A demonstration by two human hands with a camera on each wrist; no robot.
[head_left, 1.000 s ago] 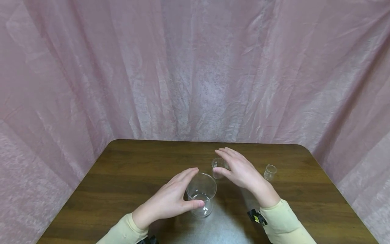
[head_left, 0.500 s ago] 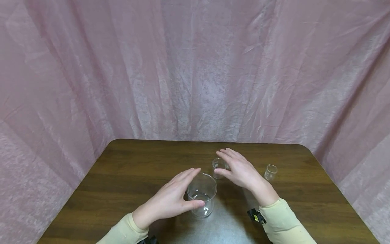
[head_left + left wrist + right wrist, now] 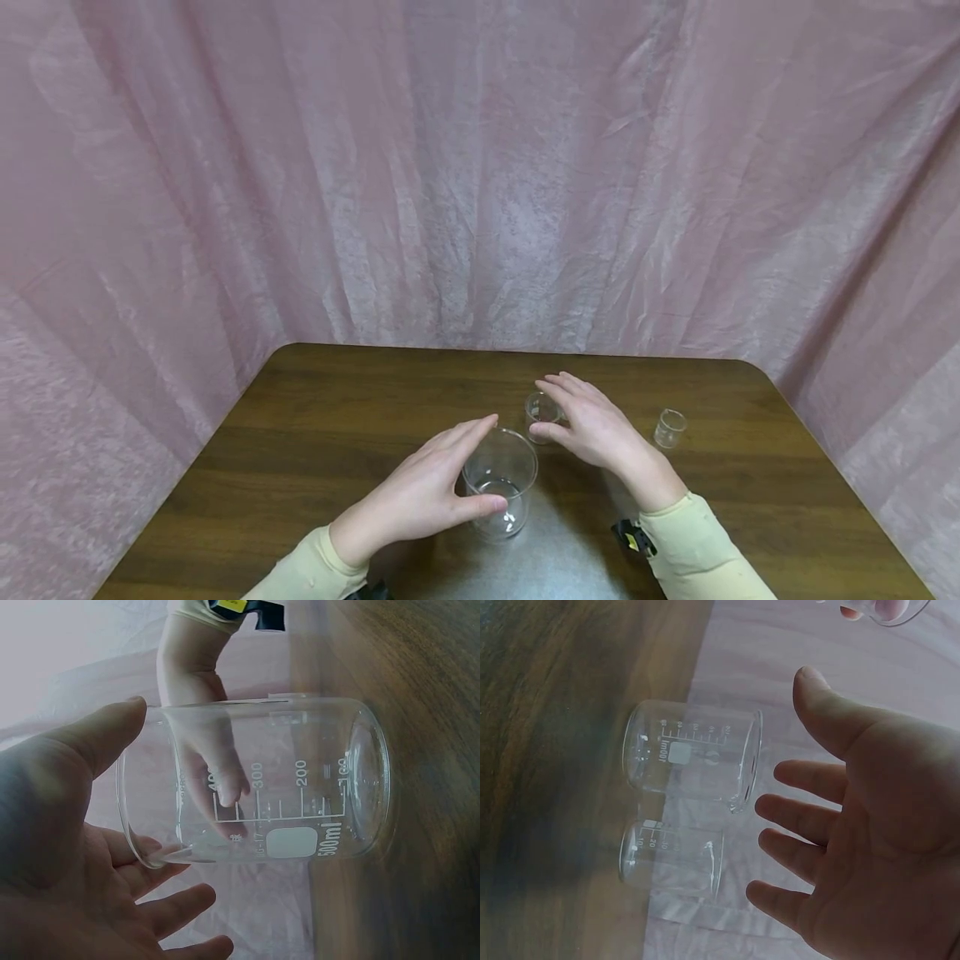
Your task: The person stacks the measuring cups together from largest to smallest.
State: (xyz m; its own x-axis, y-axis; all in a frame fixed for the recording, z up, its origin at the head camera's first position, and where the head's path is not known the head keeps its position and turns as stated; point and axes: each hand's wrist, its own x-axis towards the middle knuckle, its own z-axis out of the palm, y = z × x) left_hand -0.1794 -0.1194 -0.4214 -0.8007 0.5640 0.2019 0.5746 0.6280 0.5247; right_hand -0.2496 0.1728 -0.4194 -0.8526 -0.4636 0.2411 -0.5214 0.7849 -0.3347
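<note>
A large clear glass beaker marked 500ml (image 3: 292, 841) stands upright on the wooden table. My left hand (image 3: 420, 492) is at its upper part, thumb on the near side and straight fingers reaching along the far side. The left wrist view has the thumb tip right at the rim and the fingers spread. Farther back stands a smaller beaker marked 100ml (image 3: 678, 753). My right hand (image 3: 592, 425) is stretched out beside it, partly covering it in the head view. In the right wrist view that hand's fingers are spread, with a gap to the glass.
A third, smallest beaker (image 3: 670, 429) stands to the right of my right hand on the brown wooden table (image 3: 360, 392). Pink velvet curtains (image 3: 480, 167) hang behind and at both sides of the table.
The whole head view has shifted very slightly. Both hands keep nearly the same places and poses, and the beakers stay where they stand.
</note>
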